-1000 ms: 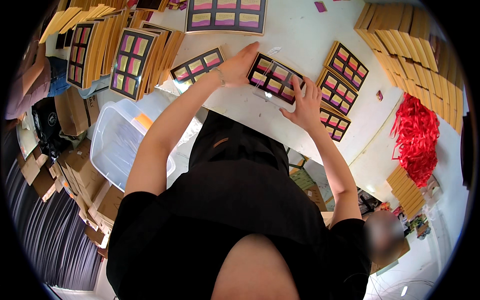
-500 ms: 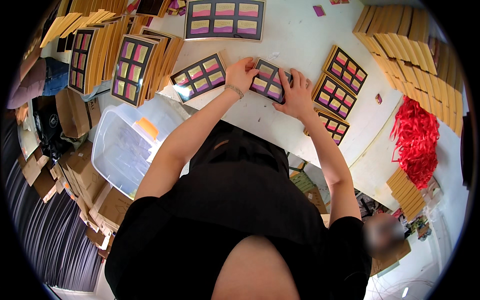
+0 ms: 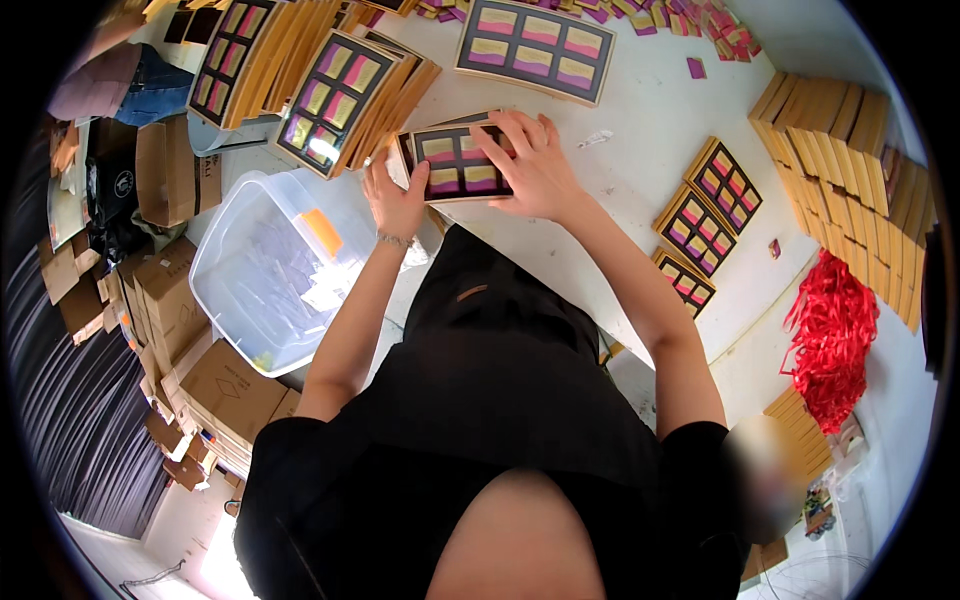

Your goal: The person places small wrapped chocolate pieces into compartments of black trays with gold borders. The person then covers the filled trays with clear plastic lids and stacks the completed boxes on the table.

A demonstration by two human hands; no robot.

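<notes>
Both hands grip a shallow gift box [image 3: 461,178] with rows of small pink, purple and gold packs in a dark insert. It rests over a similar box [image 3: 404,148], whose edge shows at the far and left sides. My left hand [image 3: 398,200] holds the near left corner, thumb along the side. My right hand [image 3: 533,165] curls over the right side, fingers across the top. Beyond them lies a larger six-pack box [image 3: 535,50], and upright boxes [image 3: 333,103] lean in a row at the left.
Three filled boxes [image 3: 700,232] lie at the right of the white table [image 3: 610,190]. Farther right are stacked box parts [image 3: 850,150] and a heap of red ribbon [image 3: 832,340]. Loose small packs [image 3: 695,68] lie at the back. A clear plastic bin [image 3: 270,270] stands left, below table height.
My hands have carried the gift box leftward and laid it over the box that lay at the left. The whole view has shifted with my head.
</notes>
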